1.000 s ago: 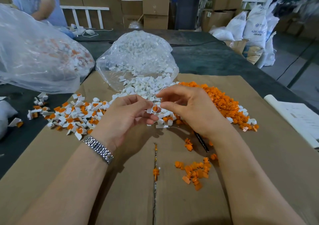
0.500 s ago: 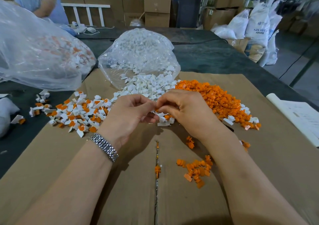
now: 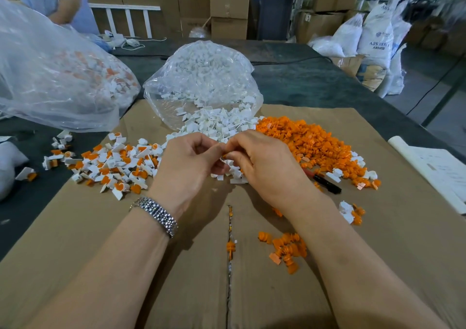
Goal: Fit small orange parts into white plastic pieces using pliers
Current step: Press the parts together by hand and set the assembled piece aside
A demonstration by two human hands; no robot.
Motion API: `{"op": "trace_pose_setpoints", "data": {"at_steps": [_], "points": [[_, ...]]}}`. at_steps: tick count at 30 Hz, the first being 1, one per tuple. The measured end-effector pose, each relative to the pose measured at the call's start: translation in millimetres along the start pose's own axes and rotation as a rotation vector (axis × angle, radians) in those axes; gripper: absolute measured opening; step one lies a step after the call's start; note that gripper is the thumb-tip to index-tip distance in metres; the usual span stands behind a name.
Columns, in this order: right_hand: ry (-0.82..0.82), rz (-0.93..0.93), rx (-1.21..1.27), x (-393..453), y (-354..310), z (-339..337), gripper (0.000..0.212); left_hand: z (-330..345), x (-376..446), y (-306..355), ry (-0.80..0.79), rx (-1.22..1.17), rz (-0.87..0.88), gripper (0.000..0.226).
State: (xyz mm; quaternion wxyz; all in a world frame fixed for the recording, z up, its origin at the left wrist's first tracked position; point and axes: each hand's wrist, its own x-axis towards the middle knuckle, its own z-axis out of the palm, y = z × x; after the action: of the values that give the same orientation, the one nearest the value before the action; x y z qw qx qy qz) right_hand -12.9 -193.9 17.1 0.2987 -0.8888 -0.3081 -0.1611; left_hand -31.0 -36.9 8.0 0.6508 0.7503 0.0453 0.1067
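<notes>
Both hands have drifted slightly toward the white heap; the left hand and right hand meet fingertip to fingertip, curled, pinching something too small to tell. Two clear plastic bags lie beyond: one large, one smaller. Loose orange plastic parts heap right of the right hand; black-handled pliers lie beside its wrist.

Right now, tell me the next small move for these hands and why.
Probably press the pinched piece together, then drop it on the assembled pile at left. Left hand and right hand meet fingertip to fingertip over the white pieces; the piece itself is hidden. The pliers lie unused.
</notes>
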Motion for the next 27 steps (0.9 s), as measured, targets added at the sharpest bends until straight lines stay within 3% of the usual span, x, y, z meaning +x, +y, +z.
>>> {"op": "trace_pose_setpoints", "data": {"at_steps": [3, 9, 12, 15, 18, 23, 25, 27], "points": [[0.003, 0.020, 0.021, 0.4, 1.4, 1.3, 0.010, -0.2, -0.5, 1.4, 0.005, -0.035, -0.021, 0.013], [-0.098, 0.239, 0.358, -0.4, 10.8, -11.9, 0.016, -1.4, 1.0, 6.0, -0.083, -0.374, -0.227, 0.012], [-0.199, 0.259, 0.211, -1.6, 20.0, -26.4, 0.010, -4.1, 1.8, 4.2, -0.110, -0.405, -0.241, 0.011], [-0.430, 0.316, 0.113, -9.3, 30.1, -47.4, 0.019, -7.2, 2.7, 2.5, -0.095, -0.343, -0.237, 0.012], [-0.577, 0.372, 0.009, -16.5, 35.0, -55.0, 0.029, -13.0, 3.9, 0.3, 0.049, -0.035, -0.141, 0.018], [-0.567, 0.400, -0.096, -15.0, 37.4, -46.9, 0.018, -40.1, 12.1, -2.8, 0.394, 0.805, 0.017, 0.019], [-0.552, 0.395, -0.109, -14.5, 37.4, -45.9, 0.015, -44.8, 14.4, -4.1, 0.428, 0.911, -0.007, 0.010], [-0.508, 0.360, -0.106, -14.3, 35.0, -45.1, 0.013, -41.6, 15.5, -6.7, 0.413, 0.924, 0.045, 0.021]]}}
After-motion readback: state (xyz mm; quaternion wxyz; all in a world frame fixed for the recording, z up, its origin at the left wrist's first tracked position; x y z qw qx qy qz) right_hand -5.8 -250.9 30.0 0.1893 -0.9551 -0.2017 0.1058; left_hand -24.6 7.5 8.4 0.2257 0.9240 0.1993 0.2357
